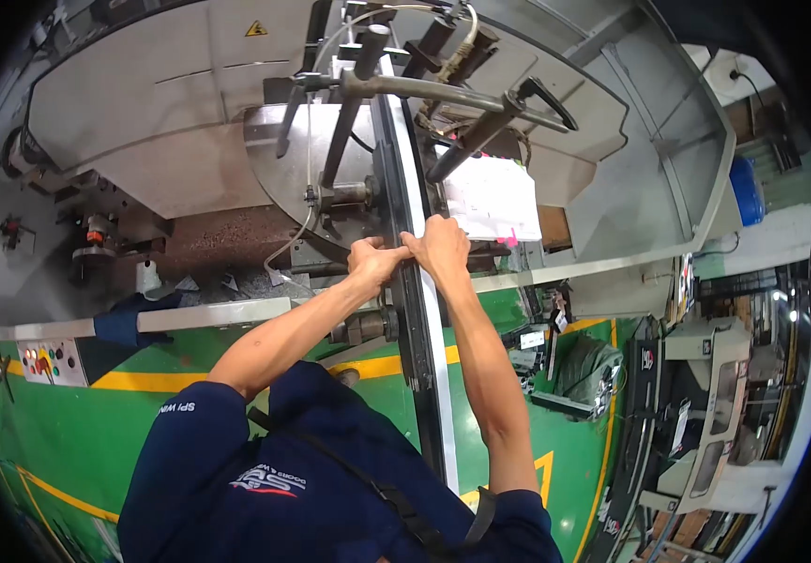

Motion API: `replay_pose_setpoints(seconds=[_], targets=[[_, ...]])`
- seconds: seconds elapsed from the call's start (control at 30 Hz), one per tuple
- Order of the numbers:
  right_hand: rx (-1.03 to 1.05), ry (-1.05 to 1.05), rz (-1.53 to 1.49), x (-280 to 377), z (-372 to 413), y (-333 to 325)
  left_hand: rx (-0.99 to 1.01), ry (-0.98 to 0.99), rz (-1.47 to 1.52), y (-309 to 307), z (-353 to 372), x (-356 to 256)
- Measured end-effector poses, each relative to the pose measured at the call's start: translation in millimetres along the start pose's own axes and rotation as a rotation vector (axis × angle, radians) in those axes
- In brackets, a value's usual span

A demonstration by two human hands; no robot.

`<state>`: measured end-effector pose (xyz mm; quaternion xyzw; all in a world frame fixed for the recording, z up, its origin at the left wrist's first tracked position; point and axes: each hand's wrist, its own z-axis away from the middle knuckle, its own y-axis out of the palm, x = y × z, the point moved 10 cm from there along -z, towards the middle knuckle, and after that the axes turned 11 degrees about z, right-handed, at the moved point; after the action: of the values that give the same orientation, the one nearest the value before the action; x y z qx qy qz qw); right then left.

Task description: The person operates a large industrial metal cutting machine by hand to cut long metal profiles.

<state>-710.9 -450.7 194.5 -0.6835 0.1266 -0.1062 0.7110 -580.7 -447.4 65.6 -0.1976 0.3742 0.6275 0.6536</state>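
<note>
A long profile bar (429,375), white on one side, runs from the machine bed down past my right side. My left hand (374,260) is closed at its left edge, fingers curled and thumb reaching across the top. Just to the right, my right hand (441,249) wraps over the white side, its thumb almost meeting the left thumb. The undersides of the fingers are hidden. Beyond my hands, a metal clamp rod (340,141) and a second clamp cylinder (476,139) stand over the bed on either side of the bar.
White sheets (490,197) with pink marks lie right of the bar. Dark offcuts and swarf sit in the machine tray at left. A control panel (52,363) with buttons is at the lower left. A bagged bundle (588,375) stands on the green floor at right.
</note>
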Motion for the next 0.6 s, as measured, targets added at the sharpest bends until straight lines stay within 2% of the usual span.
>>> replay_pose_setpoints(seconds=[0.03, 0.13, 0.17, 0.27, 0.33, 0.37, 0.4, 0.47, 0.5, 0.53, 0.57, 0.6], targets=[[0.004, -0.005, -0.012, -3, -4, 6, -0.084, 0.066, -0.017, -6, -11, 6], [-0.028, -0.007, -0.059, -4, -11, 9, -0.102, 0.094, -0.058, -8, -15, 8], [0.062, 0.016, -0.059, -4, -11, 11, -0.096, 0.086, -0.049, -7, -16, 9], [0.051, 0.034, -0.076, -3, -12, 15, -0.038, 0.059, -0.056, -2, -17, 11], [-0.036, 0.007, -0.093, -5, -12, 16, -0.018, 0.105, -0.027, 2, -26, 18], [-0.077, -0.010, -0.105, -4, -12, 12, -0.013, 0.126, -0.012, 2, -12, 3], [-0.026, 0.022, -0.106, -7, -12, 16, 0.051, 0.053, 0.039, 6, 4, -1], [-0.005, 0.026, -0.073, -13, -14, 25, -0.010, 0.275, 0.017, 0, 37, -37], [-0.009, -0.003, -0.060, -15, -14, 26, -0.132, 0.635, -0.163, -5, 50, -49], [-0.009, -0.043, -0.054, -12, -15, 27, -0.060, 0.897, -0.111, -8, 99, -79], [-0.006, -0.049, -0.091, -12, -14, 26, 0.150, 1.081, -0.069, -11, 149, -106], [-0.006, -0.043, -0.129, -11, -13, 25, 0.219, 1.247, -0.121, -21, 189, -115]])
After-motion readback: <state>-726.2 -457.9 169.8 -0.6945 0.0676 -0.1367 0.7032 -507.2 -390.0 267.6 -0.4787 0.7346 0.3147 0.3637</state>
